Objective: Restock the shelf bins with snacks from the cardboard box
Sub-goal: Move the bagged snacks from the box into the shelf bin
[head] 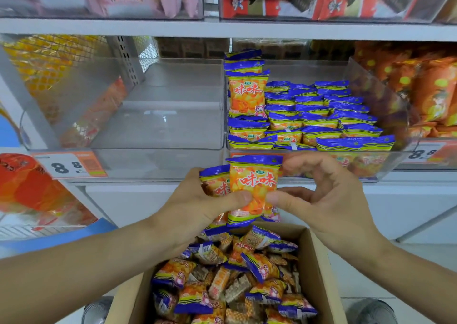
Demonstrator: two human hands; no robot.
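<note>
My left hand [197, 205] grips a small stack of orange-and-blue snack packets [252, 187] just above the cardboard box [319, 269]. My right hand [321, 195] pinches the front packet's right edge with thumb and forefinger. The box below holds several loose packets [232, 281] of the same snack. Straight ahead, a clear shelf bin [385, 160] is mostly filled with rows of these packets [321, 115], some standing upright at its left side.
A clear empty bin [148, 148] sits to the left of the filled one. Price tags reading 8.8 [69, 166] hang on the shelf edge. Other snack bins flank both sides and fill the shelf above. The white shelf base lies behind the box.
</note>
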